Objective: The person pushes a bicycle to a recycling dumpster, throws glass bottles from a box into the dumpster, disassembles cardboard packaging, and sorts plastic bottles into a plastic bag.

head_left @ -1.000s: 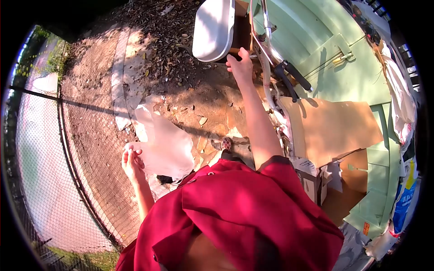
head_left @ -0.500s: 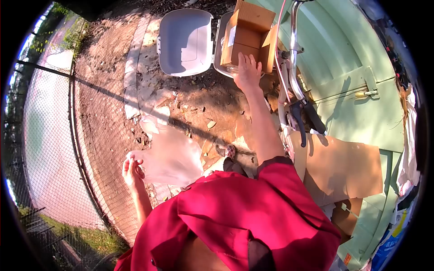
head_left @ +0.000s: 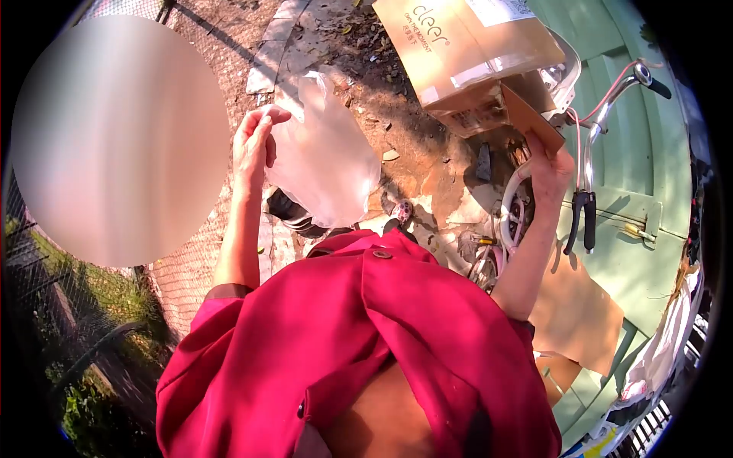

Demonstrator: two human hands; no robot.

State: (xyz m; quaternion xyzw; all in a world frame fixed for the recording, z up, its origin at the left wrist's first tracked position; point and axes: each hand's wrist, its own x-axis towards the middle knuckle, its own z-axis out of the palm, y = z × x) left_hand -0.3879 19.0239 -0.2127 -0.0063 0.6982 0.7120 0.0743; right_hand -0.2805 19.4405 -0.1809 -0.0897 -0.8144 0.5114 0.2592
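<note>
A translucent plastic bag (head_left: 324,156) hangs from my left hand (head_left: 258,141), its upper edge pinched between thumb and fingers. To the right, my right hand (head_left: 548,169) grips a flap of an open cardboard box (head_left: 466,46) printed with "cleer". The box is tilted, with its opening toward me and a white label at its top. Its inside is only partly visible.
Bicycle handlebars (head_left: 589,160) with black grips stand right of my right hand, before a green metal surface (head_left: 637,130). Flat cardboard (head_left: 576,305) leans below them. A wire fence (head_left: 179,282) runs along the left. A blurred disc covers the upper left.
My right hand has taken hold of the box flap, and the box has come up nearer to me. My left hand has risen with the bag. The view has shifted.
</note>
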